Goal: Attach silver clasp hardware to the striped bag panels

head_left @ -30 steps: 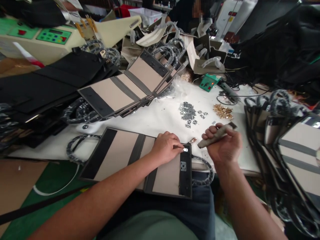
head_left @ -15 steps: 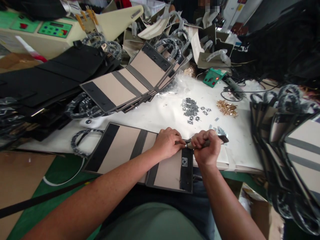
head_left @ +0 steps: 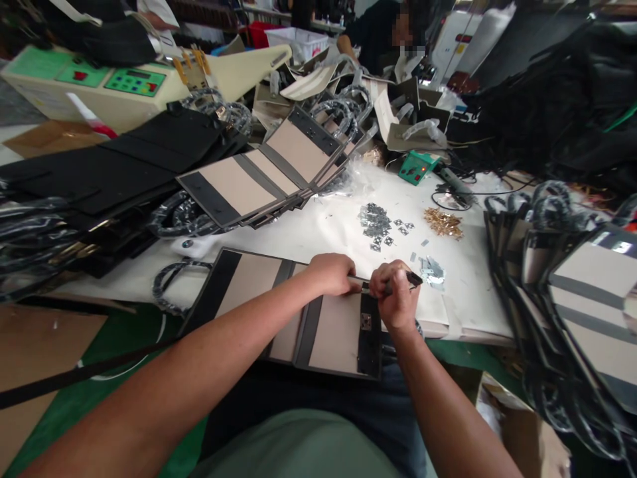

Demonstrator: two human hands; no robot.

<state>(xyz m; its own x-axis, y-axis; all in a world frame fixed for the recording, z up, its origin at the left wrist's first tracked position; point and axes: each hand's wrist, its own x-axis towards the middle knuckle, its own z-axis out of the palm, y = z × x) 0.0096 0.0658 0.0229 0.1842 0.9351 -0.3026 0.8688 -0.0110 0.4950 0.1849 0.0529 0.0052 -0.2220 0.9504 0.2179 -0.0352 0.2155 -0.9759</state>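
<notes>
Beige-and-black panel (head_left: 336,338) lies before us, spread open across the front of the white tabletop (head_left: 343,245), its near side jutting past the edge above the lap, seemingly so that its upper right corner sits within easy reach. Our left hand (head_left: 334,273) comes in from eight o'clock, fingers bent down beside that corner, apparently to steady it (whether they pinch anything, we cannot tell). Our right hand (head_left: 397,295), from five o'clock, is clenched around a dark-ended tool (head_left: 414,279) slanted toward the same corner, working tip hidden; so close a grip would suit fine control. At six o'clock from the corner, a square metal plate (head_left: 367,321) lies on the panel's black strip (head_left: 369,355). From the panel, a heap of square plates (head_left: 374,219) rests at one o'clock, gold-coloured pieces (head_left: 442,222) at two and silver slips (head_left: 432,272) between two and three, presumably grouped by kind for handiness. Stacked panels (head_left: 243,176) lie between eleven and twelve, folded panels (head_left: 592,292) at three, perhaps parked nearby yet outside the arms' way.
</notes>
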